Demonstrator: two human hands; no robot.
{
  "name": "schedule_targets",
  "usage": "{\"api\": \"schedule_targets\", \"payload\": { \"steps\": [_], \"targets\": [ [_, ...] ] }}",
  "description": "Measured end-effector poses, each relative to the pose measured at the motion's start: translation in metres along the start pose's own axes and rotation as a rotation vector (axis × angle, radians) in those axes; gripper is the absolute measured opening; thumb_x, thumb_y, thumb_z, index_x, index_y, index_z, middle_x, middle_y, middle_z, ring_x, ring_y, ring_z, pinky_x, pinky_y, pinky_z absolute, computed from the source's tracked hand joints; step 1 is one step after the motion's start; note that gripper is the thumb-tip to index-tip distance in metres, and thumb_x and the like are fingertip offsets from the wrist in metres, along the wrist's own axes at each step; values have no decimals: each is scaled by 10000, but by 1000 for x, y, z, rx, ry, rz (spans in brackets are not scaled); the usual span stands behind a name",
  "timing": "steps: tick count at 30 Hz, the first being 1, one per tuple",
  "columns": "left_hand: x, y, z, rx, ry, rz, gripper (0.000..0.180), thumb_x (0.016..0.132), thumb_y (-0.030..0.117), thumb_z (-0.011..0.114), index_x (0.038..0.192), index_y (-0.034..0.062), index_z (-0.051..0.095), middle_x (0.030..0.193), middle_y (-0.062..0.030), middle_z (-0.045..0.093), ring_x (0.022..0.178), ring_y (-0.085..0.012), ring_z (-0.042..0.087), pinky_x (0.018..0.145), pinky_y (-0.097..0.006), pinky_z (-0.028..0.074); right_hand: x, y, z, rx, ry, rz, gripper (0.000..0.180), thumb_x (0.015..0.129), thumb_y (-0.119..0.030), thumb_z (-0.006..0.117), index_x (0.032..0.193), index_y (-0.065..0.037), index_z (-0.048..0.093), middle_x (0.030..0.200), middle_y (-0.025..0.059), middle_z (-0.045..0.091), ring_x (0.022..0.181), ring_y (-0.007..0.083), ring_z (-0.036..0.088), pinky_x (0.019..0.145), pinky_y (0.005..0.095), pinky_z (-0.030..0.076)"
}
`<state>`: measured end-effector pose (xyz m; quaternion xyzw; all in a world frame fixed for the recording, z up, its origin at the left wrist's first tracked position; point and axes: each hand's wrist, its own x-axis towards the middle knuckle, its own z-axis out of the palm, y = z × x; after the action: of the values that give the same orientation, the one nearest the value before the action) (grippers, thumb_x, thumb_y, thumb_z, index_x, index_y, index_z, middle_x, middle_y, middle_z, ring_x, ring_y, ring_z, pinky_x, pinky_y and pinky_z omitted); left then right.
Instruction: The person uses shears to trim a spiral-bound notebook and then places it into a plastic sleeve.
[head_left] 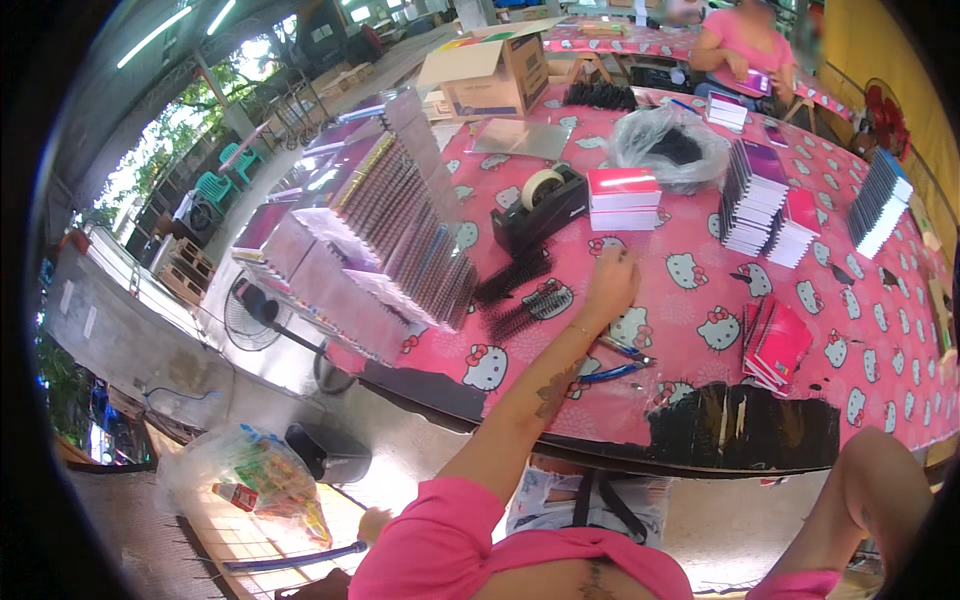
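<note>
My left hand (612,282) rests on the pink patterned tabletop, its fingers curled together. Whatever they may hold is too small or hidden to make out. Just beyond it stands a short stack of red-covered notepads (624,200). A black tape dispenser (540,210) with a roll of tape is to its left, beside bundles of black spiral binding coils (528,290). Near my left wrist lie blue-handled pliers (612,372). My right arm (880,490) is bent at the lower right, and its hand is out of sight.
Tall stacks of spiral notebooks (385,220) stand at the left edge. More notebook stacks (755,200) and loose red notebooks (775,345) are on the right. A plastic bag (640,145) and cardboard box (495,80) lie farther back. Across the table a person (745,50) holds a purple notebook.
</note>
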<state>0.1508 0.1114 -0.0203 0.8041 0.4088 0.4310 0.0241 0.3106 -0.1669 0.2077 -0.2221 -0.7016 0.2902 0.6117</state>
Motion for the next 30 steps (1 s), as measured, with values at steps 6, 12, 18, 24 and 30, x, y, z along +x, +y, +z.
{"api": "schedule_targets", "payload": {
  "steps": [6, 12, 18, 24, 30],
  "targets": [
    [22, -38, -1, -191, 340, -564, 519, 833, 144, 636, 1279, -91, 513, 1191, -306, 571, 1158, -474, 528, 1014, -514, 431, 66, 135, -45, 170, 219, 250, 610, 981, -305, 628, 1475, -9, 428, 1429, 109, 489, 1292, 211, 480, 1095, 359, 376],
    [48, -45, 31, -226, 390, -542, 668, 850, 167, 635, 1444, -38, 405, 1263, -348, 575, 1202, -498, 548, 1026, -517, 438, 73, 371, -54, -13, 440, 525, 623, 931, -258, 661, 1461, -16, 440, 1339, 89, 522, 1211, 206, 498, 1033, 355, 402],
    [54, -59, 33, -94, 275, -632, 684, 850, 201, 626, 1468, 22, 394, 979, -302, 690, 1007, -489, 642, 899, -554, 485, 73, 454, -17, 16, 374, 551, 742, 756, -97, 698, 1453, -48, 451, 1298, 138, 603, 1196, 272, 573, 1031, 382, 445],
    [58, -48, 38, -43, 285, -558, 677, 844, 244, 615, 1436, -18, 419, 941, -300, 682, 922, -488, 643, 844, -567, 488, 73, 459, -47, -329, 246, 736, 791, 722, -100, 701, 1463, -46, 428, 1195, 173, 647, 1111, 268, 625, 954, 368, 488],
    [32, -72, 8, -141, 170, -660, 714, 844, 276, 635, 1471, 21, 407, 1096, -304, 665, 1045, -474, 615, 934, -544, 480, 61, 391, -6, 27, 214, 785, 787, 730, -36, 694, 1467, -49, 420, 1241, 175, 634, 1084, 264, 633, 947, 369, 501]
  ]
}}
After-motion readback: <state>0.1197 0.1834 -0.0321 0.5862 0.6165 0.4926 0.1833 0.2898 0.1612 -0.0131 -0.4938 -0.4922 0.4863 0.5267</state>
